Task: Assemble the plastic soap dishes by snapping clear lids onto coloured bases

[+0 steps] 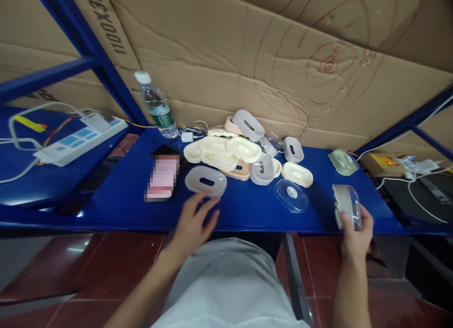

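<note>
Likely holding step: right hand (356, 240) clamped on clear-lidded box (344, 201), lower right; left hand (193, 226), fingers apart near slotted grey cover (194, 179), grasp would need closing.

Blue tabletop (247, 219) glossy, smooth; backing (198, 63) cardboard (creased, matt).

The tabletop (244, 214) is blue. The water bottle (158, 106) has a green label and a white cap. Red rings mark the brown cardboard (283, 78).

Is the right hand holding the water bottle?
No, the right hand holds a container with a clear cover, while the bottle stands at the table's far left.
</note>
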The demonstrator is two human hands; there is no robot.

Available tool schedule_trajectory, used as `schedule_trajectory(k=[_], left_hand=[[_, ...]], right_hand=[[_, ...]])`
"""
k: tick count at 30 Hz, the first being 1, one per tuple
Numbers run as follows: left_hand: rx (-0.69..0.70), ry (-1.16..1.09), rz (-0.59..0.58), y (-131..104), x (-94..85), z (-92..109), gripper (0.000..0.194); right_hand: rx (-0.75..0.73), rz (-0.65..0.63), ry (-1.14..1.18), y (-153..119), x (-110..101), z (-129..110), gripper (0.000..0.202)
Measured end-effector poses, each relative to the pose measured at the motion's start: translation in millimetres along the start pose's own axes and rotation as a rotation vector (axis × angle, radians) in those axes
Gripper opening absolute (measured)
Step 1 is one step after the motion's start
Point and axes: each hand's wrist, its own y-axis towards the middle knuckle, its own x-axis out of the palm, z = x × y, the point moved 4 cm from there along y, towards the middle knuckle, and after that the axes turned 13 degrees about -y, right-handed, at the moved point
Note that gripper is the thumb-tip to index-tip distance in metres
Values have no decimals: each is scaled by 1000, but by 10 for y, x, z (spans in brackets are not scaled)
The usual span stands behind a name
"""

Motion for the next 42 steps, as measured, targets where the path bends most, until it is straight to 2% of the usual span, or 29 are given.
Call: schedule_trajectory(k=[1,2,4,5,7,9,12,15,17,21,24,27,32,38,42], left_hand=[[-45,-178,-92,-43,121,104,50],[-94,-357,-197,-88,249,204,67],[-155,-634,-353,-165,455,365,108],[-194,-728,-375,-188,516,399,121],[-295,-821,-297,-205,550,366,127],[-402,-836,-184,-212,512,273,120],[-463,-828,-151,-211,413,197,112],[-406,-840,-158,-180,259,185,106],[-344,-839,-95,-149,112,145,105],[-293,-703,128,-113,-177,-18,99],[-299,-633,160,-103,-266,-63,94],[-284,-657,118,-86,-268,-12,94],[-249,-714,-22,-94,-118,82,95],[-229,-780,-142,-188,85,116,103],[-165,-762,-119,-202,63,125,111]], right_hand=[[21,-52,111,-166,87,-243,76],[-28,-151,194,-333,197,-539,73],[-263,-383,287,-672,426,-1202,74],[-396,-478,300,-837,529,-1512,74],[-521,-592,358,-1090,698,-1976,78],[-529,-657,445,-1216,818,-2224,83],[-516,-765,528,-1210,915,-2289,87],[-505,-790,537,-1064,905,-2163,87],[-478,-724,440,-966,870,-2047,82],[-490,-663,127,-941,876,-1916,74],[-559,-661,19,-972,949,-1961,77],[-639,-662,-9,-974,1002,-2064,78],[-667,-573,183,-1064,858,-2208,49],[-990,-592,377,-1386,679,-2536,58],[-951,-623,466,-1335,638,-2624,49]])
